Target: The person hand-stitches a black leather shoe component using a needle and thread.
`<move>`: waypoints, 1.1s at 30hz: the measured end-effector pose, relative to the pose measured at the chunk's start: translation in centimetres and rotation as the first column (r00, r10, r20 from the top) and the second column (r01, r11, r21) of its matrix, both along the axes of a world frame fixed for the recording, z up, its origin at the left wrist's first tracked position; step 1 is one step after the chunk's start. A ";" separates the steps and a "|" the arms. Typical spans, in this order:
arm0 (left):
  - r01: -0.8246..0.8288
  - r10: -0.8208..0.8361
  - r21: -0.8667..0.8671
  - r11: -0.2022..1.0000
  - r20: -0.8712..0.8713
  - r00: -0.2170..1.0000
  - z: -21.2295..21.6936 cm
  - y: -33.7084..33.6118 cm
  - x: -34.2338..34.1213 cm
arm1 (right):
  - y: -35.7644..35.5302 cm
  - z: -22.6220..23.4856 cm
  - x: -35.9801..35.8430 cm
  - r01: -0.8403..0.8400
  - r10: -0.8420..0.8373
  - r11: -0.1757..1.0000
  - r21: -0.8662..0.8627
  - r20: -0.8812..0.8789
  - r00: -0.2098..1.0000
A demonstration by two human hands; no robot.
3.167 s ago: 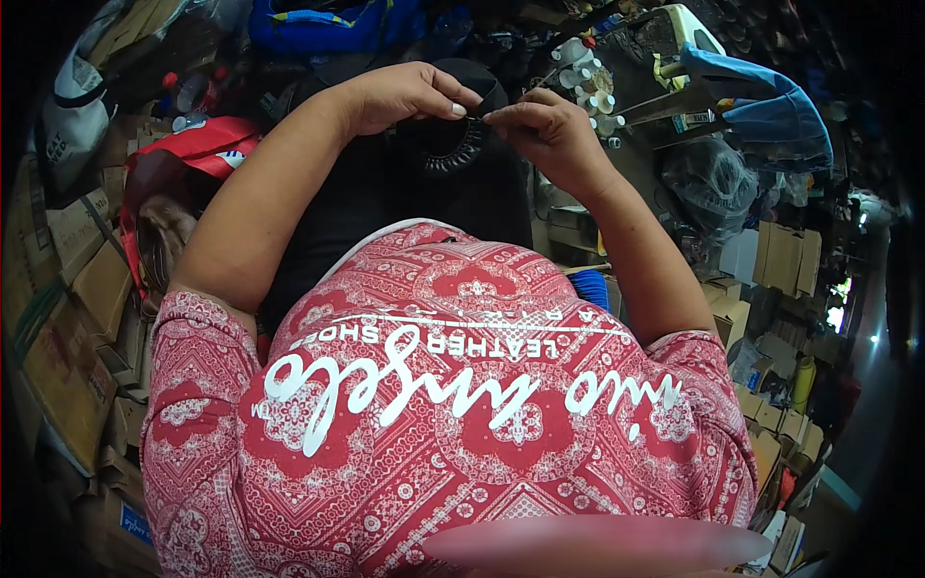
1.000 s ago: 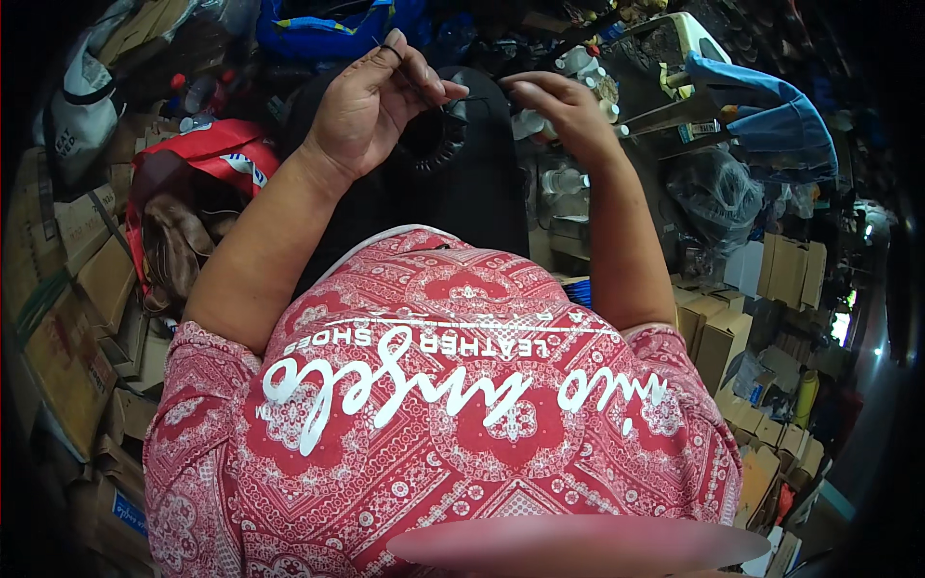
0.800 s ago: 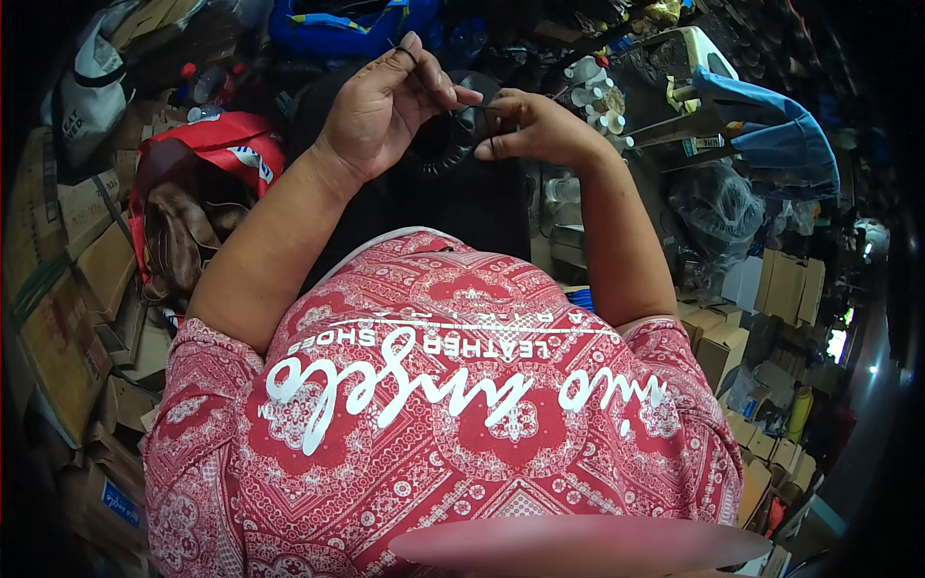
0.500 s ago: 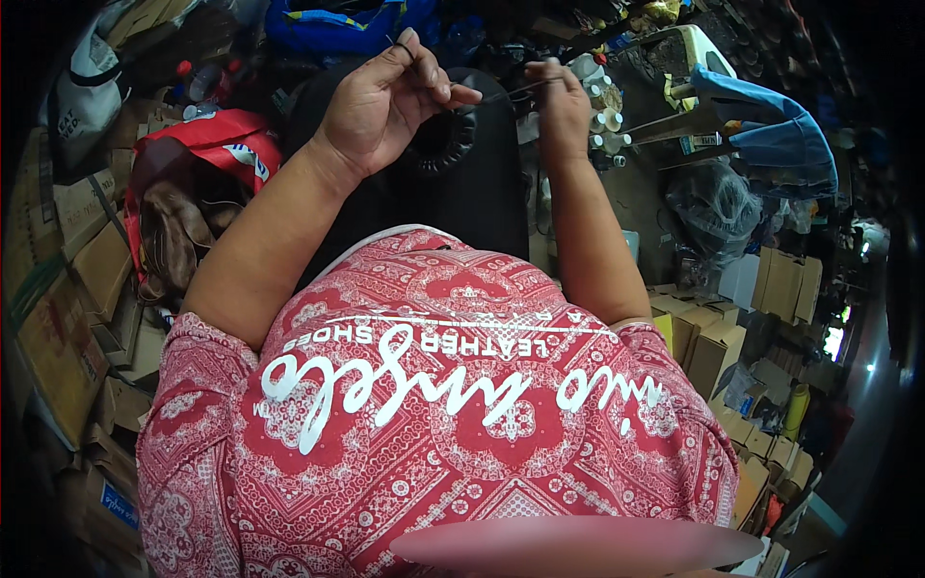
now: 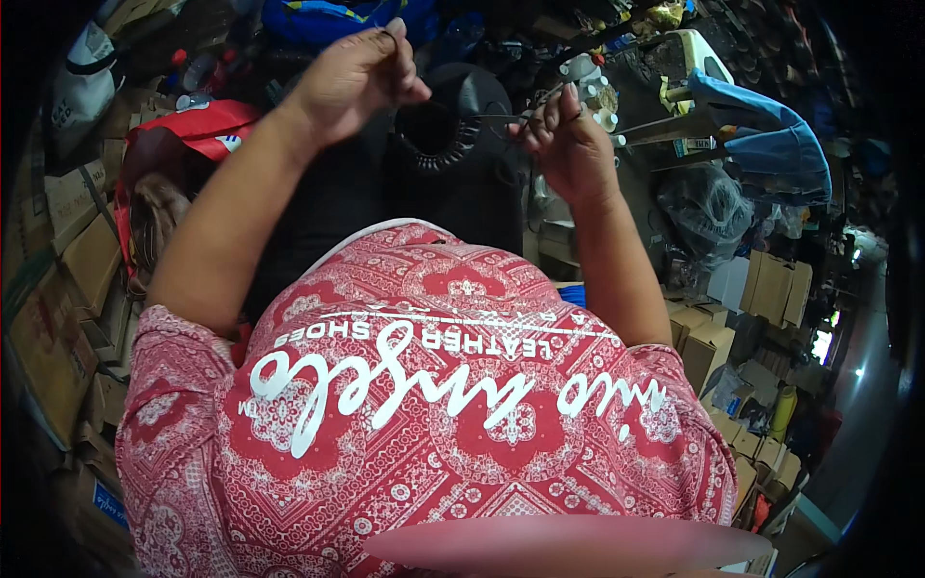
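Across my dark-clad lap lies a black leather shoe piece [image 5: 467, 91], with a row of pleats or stitches curving round its opening. My left hand [image 5: 356, 87] is raised at its upper left, fingers curled in, with a dark loop around one finger; whatever the fist holds is hidden. My right hand [image 5: 573, 149] is to the right of the shoe, its fingers closed on a thin dark thread [image 5: 496, 118]. That thread runs from the shoe's rim to the right fingertips.
A red bag [image 5: 183, 125] with brown material inside stands at the left, beside stacked cardboard boxes [image 5: 87, 250]. Small bottles [image 5: 602, 96], a blue cloth [image 5: 766, 125] and a clear plastic bag [image 5: 708, 212] are at the right. A blue bag [image 5: 318, 21] lies beyond my lap.
My left hand has moved left and its fingers have curled in more. The right hand has turned and come slightly nearer, and the shoe's pleated rim is now more exposed.
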State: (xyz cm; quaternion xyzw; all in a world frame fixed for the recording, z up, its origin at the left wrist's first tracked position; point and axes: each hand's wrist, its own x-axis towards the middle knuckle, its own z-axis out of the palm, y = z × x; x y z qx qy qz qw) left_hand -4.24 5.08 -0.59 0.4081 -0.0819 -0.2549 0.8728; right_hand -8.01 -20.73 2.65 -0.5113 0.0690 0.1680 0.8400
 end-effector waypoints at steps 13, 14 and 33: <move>-0.551 -0.402 0.740 0.387 0.673 0.621 1.4 3.9 -5.5 | -5.0 3.1 2.9 0.036 0.356 0.430 -0.902 0.206 0.912; -0.527 -0.454 0.748 0.405 0.664 0.594 1.2 2.4 -6.1 | -1.4 4.6 3.1 -0.033 0.392 0.421 -0.906 0.149 0.908; -0.331 -0.514 0.750 0.572 0.643 0.568 0.2 -2.6 -6.0 | -1.1 -2.0 2.0 -0.369 0.352 0.748 -0.552 -0.141 0.925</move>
